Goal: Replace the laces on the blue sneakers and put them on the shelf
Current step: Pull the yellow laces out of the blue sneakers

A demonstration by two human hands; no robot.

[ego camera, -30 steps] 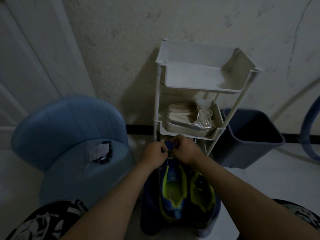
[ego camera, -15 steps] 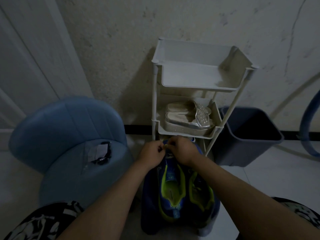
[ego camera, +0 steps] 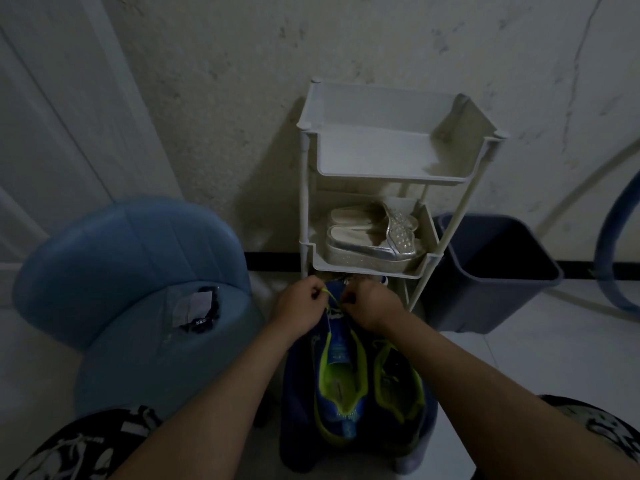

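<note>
Chair (ego camera: pixel 131 271): blue, far left, with a small dark packet (ego camera: pixel 194 310) on its seat.
Left hand (ego camera: pixel 299 304): fingers curled, pinching the tip of the yellow-green lace (ego camera: pixel 328 296).
Right hand (ego camera: pixel 370 306): fingers curled, pinching the lace lower down, at the front of the left shoe.
Sneakers (ego camera: pixel 346 386): blue with yellow-green lining, side by side below the hands, in front of the shelf (ego camera: pixel 391 174).
Sandals (ego camera: pixel 374 237): silver, on the shelf's middle tier.
Bin (ego camera: pixel 491 271): dark, just right of the shelf.
</note>
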